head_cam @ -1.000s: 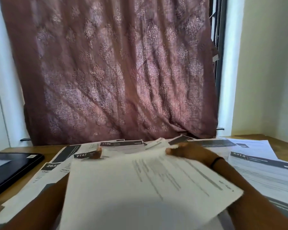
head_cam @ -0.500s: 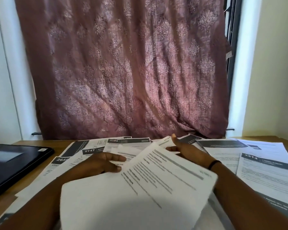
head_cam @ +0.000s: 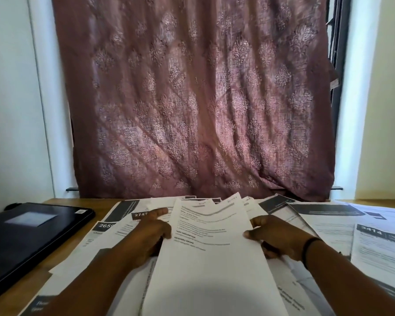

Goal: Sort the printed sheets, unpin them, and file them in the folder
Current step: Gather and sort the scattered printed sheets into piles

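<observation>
Sheaf of printed sheets [head_cam: 211, 254] sits between your hands, left hand [head_cam: 149, 236] and right hand [head_cam: 277, 239] each gripping a long edge, long axis running away from you; black folder [head_cam: 30, 236] lies well left, nearer your left hand.

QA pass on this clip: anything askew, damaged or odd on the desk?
No damage visible. The loose printed sheets lie fanned and overlapping at mixed angles across the table. The black folder sits closed at the left. Left hand and right hand grip the held stack by its side edges.
</observation>
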